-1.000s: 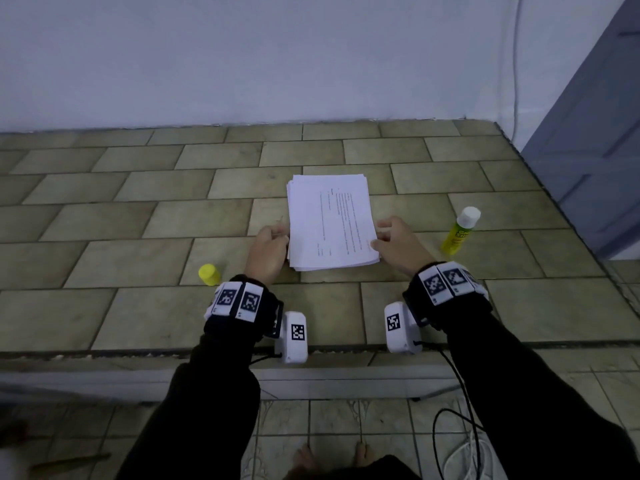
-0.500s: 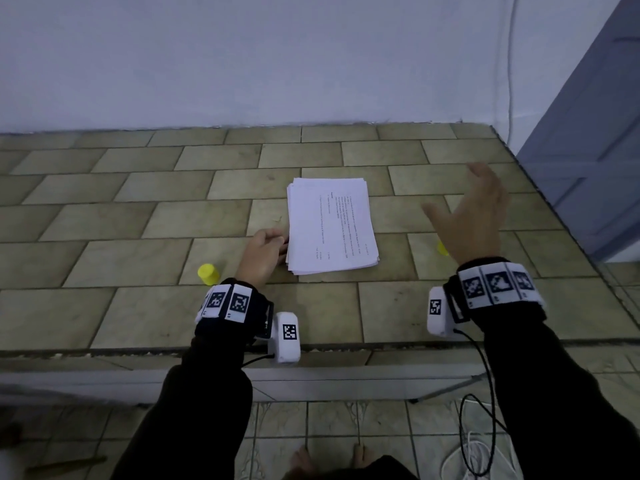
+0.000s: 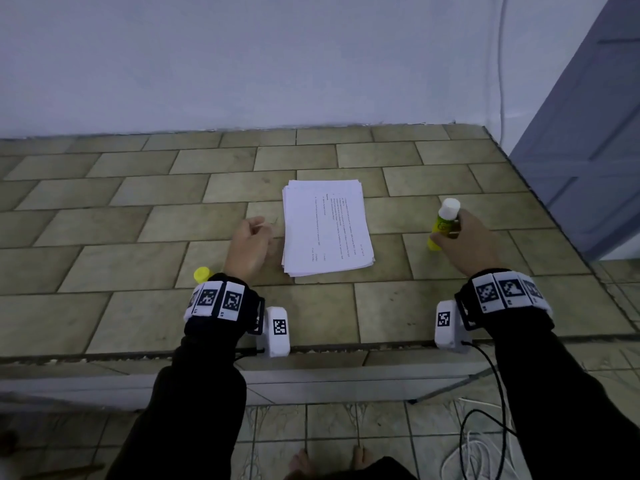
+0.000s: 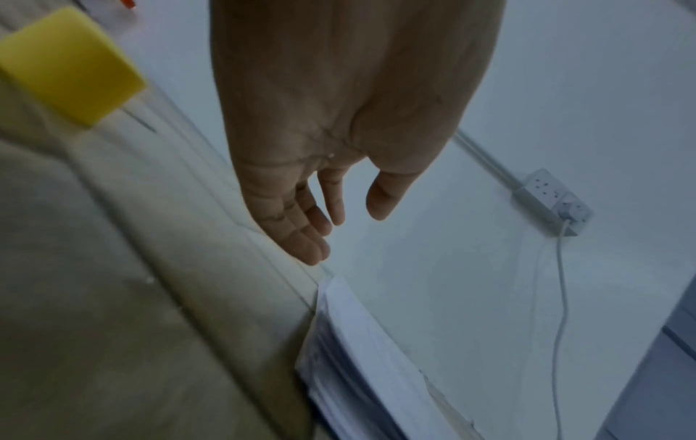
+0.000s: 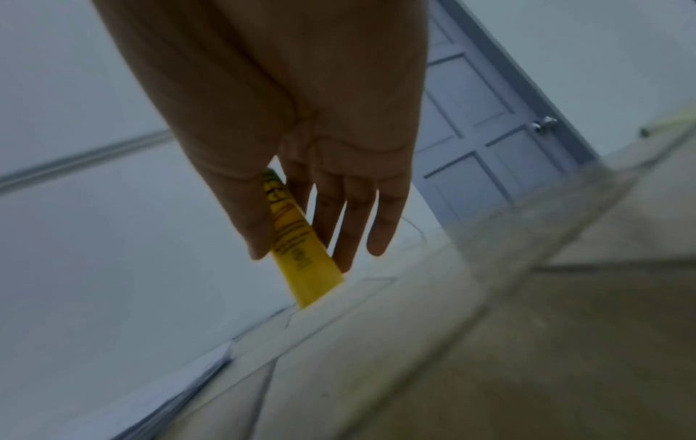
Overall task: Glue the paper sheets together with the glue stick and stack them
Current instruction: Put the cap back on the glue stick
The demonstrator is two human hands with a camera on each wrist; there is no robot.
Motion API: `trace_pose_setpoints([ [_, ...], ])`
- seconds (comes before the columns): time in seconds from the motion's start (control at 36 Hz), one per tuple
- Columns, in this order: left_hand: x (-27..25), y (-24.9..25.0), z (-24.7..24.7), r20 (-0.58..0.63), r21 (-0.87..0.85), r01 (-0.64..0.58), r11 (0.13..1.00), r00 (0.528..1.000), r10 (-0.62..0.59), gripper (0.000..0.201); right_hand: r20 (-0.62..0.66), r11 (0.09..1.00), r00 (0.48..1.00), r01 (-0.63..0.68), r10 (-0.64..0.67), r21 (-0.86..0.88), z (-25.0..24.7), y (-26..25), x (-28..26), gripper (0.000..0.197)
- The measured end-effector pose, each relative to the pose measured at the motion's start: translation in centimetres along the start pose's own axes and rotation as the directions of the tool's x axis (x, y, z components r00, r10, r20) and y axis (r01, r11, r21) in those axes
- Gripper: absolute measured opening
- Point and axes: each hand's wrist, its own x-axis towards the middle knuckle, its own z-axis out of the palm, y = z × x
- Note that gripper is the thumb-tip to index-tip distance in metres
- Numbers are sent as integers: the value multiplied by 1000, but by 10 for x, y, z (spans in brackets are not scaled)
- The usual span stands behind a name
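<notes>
Right hand (image 3: pixel 465 242) is pinching the uncapped glue stick (image 3: pixel 444 221); left hand (image 3: pixel 250 249) is hanging relaxed, empty. Paper stack (image 3: pixel 327 227) is waiting unglued, I judge.

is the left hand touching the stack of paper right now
No, the left hand hangs open beside the paper stack, with bare tile showing between its fingers and the stack's edge in the head view.

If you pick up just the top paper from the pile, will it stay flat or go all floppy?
Probably floppy: the top sheet of the paper stack looks thin, so lifted by one edge it should droop. It likely weighs almost nothing. Loose sheets may slide, since the stack's edges already sit uneven.
</notes>
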Motion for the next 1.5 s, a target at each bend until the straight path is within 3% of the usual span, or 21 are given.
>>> trace_pose_setpoints([
  [0.11,-9,17,3,14,-19,-108,994,994,108,31,42,992,992,122,-122,14,1,-22,1,44],
  [0.25,-25,36,21,182,-106,-179,978,963,196,31,128,956,950,271,-284,108,9,-61,-7,28],
  [0.33,-34,41,38,288,-166,-148,975,939,191,33,172,924,911,352,-375,150,19,-81,-14,26],
  [0.47,-42,33,54,321,-286,-74,955,932,168,20,239,868,840,437,-488,236,40,-98,-27,31],
  [0.61,-43,23,51,277,-424,-3,906,952,133,27,227,864,845,419,-484,279,53,-98,-33,33],
  [0.69,-42,18,46,234,-472,9,881,966,115,20,234,880,866,368,-442,300,58,-95,-32,37],
  [0.78,-40,17,40,192,-512,7,859,976,106,15,352,896,879,163,-322,413,60,-93,-30,31],
  [0.86,-36,18,36,168,-525,-3,851,980,107,15,488,816,835,-87,-253,571,57,-95,-31,26],
  [0.92,-36,18,35,162,-530,-8,848,981,110,15,516,768,816,-149,-260,622,55,-96,-32,24],
  [1.06,-37,17,37,147,-574,-19,819,981,126,37,451,688,835,-127,-315,715,58,-93,-32,13],
  [1.14,-36,15,37,136,-597,-21,802,983,126,35,295,730,865,113,-406,674,63,-89,-32,21],
  [1.19,-36,15,38,128,-586,-34,810,983,134,35,197,766,859,289,-472,574,65,-88,-34,28],
  [1.25,-35,14,38,117,-570,-48,820,983,139,36,150,778,849,374,-506,505,68,-88,-37,31],
  [1.31,-33,13,37,108,-571,-46,820,985,131,34,193,798,866,309,-461,518,69,-90,-36,28],
  [1.42,-31,11,35,125,-574,-35,818,984,129,39,404,753,862,-40,-306,657,63,-99,-34,8],
  [1.5,-31,12,36,131,-578,-33,815,983,132,36,429,728,851,-82,-304,680,58,-102,-33,11],
])
